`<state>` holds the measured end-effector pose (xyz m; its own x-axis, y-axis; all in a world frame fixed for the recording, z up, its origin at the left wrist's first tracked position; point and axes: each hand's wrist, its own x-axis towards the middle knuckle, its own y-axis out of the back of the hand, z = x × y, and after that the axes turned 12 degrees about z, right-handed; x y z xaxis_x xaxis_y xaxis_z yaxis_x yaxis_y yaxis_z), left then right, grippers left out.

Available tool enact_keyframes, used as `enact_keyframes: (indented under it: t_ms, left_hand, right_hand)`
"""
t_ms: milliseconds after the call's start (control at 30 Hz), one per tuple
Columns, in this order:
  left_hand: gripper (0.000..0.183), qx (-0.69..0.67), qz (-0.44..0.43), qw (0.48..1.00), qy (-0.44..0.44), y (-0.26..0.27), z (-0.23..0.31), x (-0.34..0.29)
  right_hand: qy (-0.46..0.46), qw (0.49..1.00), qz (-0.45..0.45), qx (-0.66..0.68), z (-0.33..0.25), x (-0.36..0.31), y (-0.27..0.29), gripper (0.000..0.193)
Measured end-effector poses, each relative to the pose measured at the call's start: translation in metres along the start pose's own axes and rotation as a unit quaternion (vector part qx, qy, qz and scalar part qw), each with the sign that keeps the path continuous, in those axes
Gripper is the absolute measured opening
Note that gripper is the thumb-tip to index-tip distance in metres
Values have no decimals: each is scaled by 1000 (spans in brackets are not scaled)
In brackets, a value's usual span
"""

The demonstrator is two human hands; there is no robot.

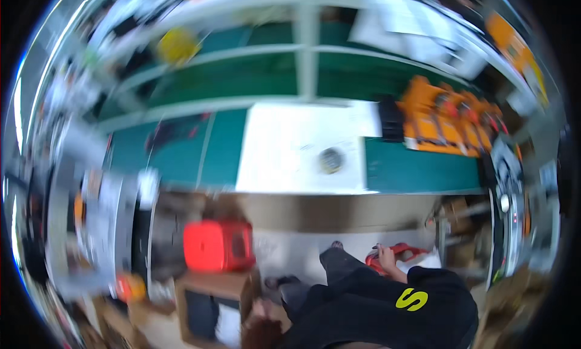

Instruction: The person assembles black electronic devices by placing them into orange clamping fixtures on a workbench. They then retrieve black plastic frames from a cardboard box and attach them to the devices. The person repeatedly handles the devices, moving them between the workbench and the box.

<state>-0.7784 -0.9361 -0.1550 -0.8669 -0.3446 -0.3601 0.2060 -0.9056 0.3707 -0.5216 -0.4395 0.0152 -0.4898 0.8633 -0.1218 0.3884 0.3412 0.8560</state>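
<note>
My right hand (386, 256) is beside my right thigh, fingers bent in, next to a red thing with openings (374, 262). A small dark piece shows at its fingertips, too small to name. A white sheet or bag (422, 261) lies just to the right of the red thing. Low on the left, my left hand (261, 311) is smeared by motion, and its fingers cannot be made out. Nearest to it stands an open cardboard box (181, 312) with a dark item and a white one inside.
Ahead is a green-topped workbench (224, 149) with a white sheet (272, 149) bearing a round dark object (331, 161). Orange bins (433, 119) stand at its right. A red plastic stool (206, 246) is under its front edge. Shelf framing (307, 58) rises behind.
</note>
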Motion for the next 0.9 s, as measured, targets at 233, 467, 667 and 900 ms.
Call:
enact_keyframes:
  t_ms: [233, 467, 667, 900]
  left_hand:
    - [31, 343, -382, 815, -270, -222, 159, -99]
    - [40, 283, -631, 675, -258, -437, 289, -255]
    - [52, 205, -782, 586, 57, -575, 366, -459]
    - [90, 349, -784, 501, 112, -709, 372, -700]
  right_hand:
    - [-427, 760, 198, 447, 120, -3, 75, 61]
    - [-460, 727, 276, 428, 154, 40, 131, 45]
    - [-320, 822, 353, 313, 241, 115, 223, 41]
    - [-260, 754, 485, 358, 371, 179, 393, 38]
